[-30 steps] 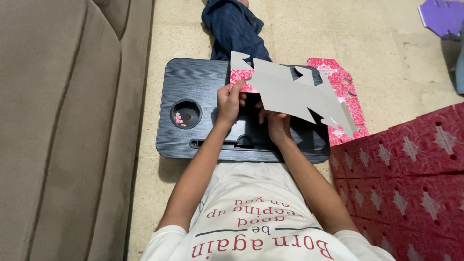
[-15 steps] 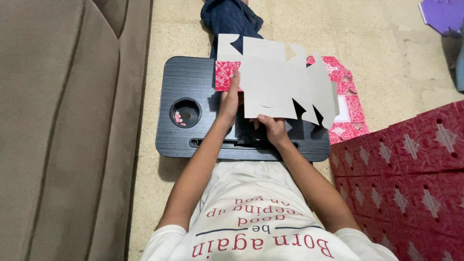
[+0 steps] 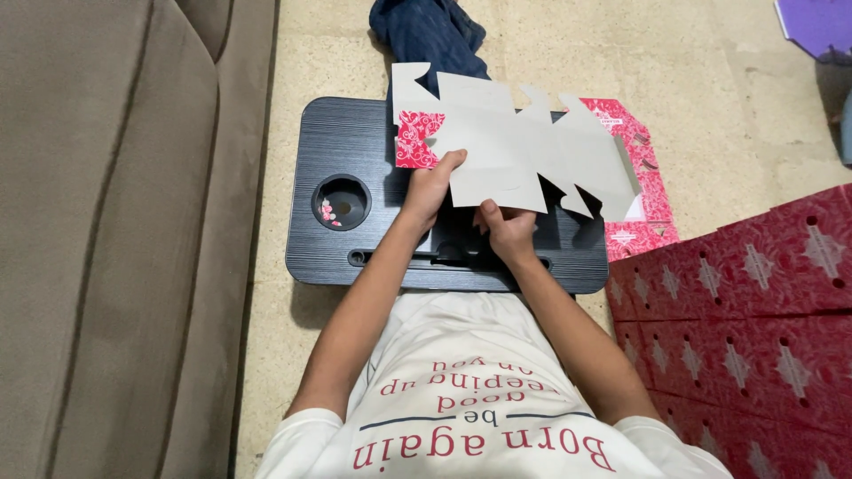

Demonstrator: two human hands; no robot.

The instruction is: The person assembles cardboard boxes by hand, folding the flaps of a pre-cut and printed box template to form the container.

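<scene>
A flat die-cut cardboard box blank [image 3: 510, 146], grey on the upper side and red patterned underneath, is held over a black lap tray [image 3: 355, 146]. My left hand [image 3: 432, 186] grips its left near edge, thumb on top. My right hand [image 3: 506, 229] pinches its near edge from below. A red patterned corner of the blank shows at its left end, folded over.
More red patterned cardboard [image 3: 639, 191] lies under the blank at the tray's right. A stack of red patterned sheets [image 3: 754, 302] covers the floor at right. A brown sofa [image 3: 115, 231] runs along the left. The tray's round cup hole [image 3: 342, 202] holds small bits. A purple sheet [image 3: 821, 25] lies far right.
The blank has been turned and lowered from a tilted pose to lie nearly flat over the tray. Both hands shifted along its near edge.
</scene>
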